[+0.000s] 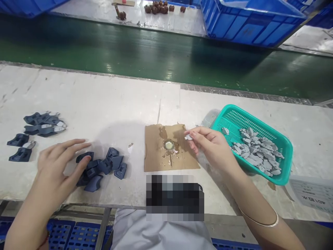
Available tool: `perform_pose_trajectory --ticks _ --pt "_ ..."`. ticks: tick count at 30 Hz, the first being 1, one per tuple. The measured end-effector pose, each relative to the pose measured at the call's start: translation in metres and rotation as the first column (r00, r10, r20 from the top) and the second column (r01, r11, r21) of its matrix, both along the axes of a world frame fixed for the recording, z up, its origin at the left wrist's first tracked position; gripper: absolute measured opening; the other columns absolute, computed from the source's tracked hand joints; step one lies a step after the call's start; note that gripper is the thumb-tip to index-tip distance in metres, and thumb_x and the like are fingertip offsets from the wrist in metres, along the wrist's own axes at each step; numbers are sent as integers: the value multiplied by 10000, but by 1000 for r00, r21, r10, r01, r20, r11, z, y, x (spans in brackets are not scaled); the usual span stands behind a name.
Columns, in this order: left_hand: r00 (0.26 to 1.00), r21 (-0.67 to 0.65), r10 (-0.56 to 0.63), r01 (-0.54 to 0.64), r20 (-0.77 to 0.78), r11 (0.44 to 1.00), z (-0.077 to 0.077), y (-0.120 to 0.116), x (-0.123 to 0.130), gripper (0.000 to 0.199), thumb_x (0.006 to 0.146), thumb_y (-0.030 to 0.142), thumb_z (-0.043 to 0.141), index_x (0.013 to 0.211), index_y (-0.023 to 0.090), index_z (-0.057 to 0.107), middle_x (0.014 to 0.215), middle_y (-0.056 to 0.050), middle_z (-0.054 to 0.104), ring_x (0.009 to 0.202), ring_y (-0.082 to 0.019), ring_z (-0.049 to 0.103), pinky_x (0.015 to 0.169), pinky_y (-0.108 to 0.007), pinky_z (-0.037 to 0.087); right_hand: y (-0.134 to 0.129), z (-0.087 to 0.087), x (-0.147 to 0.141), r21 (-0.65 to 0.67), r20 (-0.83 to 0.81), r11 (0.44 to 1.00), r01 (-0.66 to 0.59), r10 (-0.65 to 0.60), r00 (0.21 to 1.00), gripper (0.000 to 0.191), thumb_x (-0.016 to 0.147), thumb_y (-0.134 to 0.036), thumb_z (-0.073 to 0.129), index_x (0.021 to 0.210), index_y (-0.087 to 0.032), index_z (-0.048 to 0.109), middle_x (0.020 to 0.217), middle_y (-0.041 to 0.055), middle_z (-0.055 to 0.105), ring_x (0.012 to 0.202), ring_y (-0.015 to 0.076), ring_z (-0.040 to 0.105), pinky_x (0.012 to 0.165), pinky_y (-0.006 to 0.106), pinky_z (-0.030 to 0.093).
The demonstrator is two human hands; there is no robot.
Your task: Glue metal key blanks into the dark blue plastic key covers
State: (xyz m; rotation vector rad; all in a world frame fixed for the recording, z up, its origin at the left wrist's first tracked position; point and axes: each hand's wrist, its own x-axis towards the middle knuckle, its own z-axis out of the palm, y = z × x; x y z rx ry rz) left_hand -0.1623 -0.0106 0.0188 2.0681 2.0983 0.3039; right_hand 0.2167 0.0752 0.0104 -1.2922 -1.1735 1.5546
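My right hand (208, 144) pinches a small light-grey plastic piece (188, 137) above the right edge of a cardboard square (153, 156). A bottle cap (169, 145) sits mid-cardboard, with wet, shiny spots around it. Fingers spread, my left hand (61, 165) hovers at a pile of dark blue-grey plastic parts (105, 166); its thumb and fingertips are next to the nearest parts, and contact is hard to make out. Farther left lie more dark parts (43, 119), several with light-grey pieces on them. A green basket (287, 156) at right holds many light-grey pieces (260, 152).
Behind the white table (104, 93) runs a green conveyor belt (156, 52). Blue crates (249, 27) and small brown parts (157, 7) stand beyond it. A printed paper sheet (312, 194) lies right of the basket. A pixelated dark patch covers something at the front edge.
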Motion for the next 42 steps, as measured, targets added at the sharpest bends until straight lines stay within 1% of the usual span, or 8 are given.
perform_pose_trajectory --ticks 12,19,24,27,29,34,36,42 --pt "937 -320 346 -313 51 894 14 1 10 397 926 519 592 1191 235 674 1174 -69 688 822 -229 701 723 -323 556 8 -26 -6 -38 93 990 -135 138 986 394 853 -547 766 884 -155 751 627 -21 574 547 81 443 497 220 313" --pt "931 -302 320 -260 172 917 14 10 13 363 897 476 620 1142 221 705 1021 -67 744 855 -246 721 727 -310 582 8 -19 -5 -53 153 975 -214 220 963 396 877 -545 739 887 -149 748 621 -23 566 548 83 432 498 233 287" --pt "915 -224 389 -360 105 906 22 15 23 342 902 392 584 1184 225 683 915 -49 726 822 -246 688 683 -298 504 4 -21 -8 -10 100 995 -95 96 990 334 849 -499 789 905 -177 722 627 -21 606 550 97 480 505 232 333" --pt "869 -97 403 -392 289 915 31 11 40 337 938 369 529 1206 228 676 998 -56 751 889 -233 667 710 -295 484 -1 -22 -11 115 146 990 -77 60 987 302 875 -468 772 816 -189 671 608 -25 601 552 105 490 529 247 355" --pt "748 -89 372 -390 550 916 35 5 57 312 969 378 515 1169 226 700 1029 -54 762 878 -210 638 726 -297 481 -4 -22 -14 202 247 970 -137 85 965 289 914 -444 736 798 -188 671 638 -11 620 586 113 508 564 260 375" --pt "79 -468 472 -67 878 881 26 -4 110 330 965 436 611 1099 172 759 948 -100 749 705 -159 583 582 -271 430 -6 -24 -20 313 469 891 -330 157 869 267 982 -380 656 810 -177 676 665 -8 638 560 103 494 549 250 371" --pt "5 -489 489 22 872 872 15 -5 127 357 958 456 647 1148 177 761 976 -111 755 725 -160 592 627 -269 470 -6 -25 -21 389 516 837 -384 147 844 251 997 -335 639 802 -178 661 634 -27 608 531 90 470 536 234 361" --pt "26 -370 370 99 929 924 -17 -5 151 344 904 413 759 1207 250 750 1107 -79 762 1058 -212 677 869 -262 555 -5 -28 -24 502 642 672 -544 132 755 234 1027 -248 588 809 -172 628 653 -23 590 561 97 509 575 222 380"
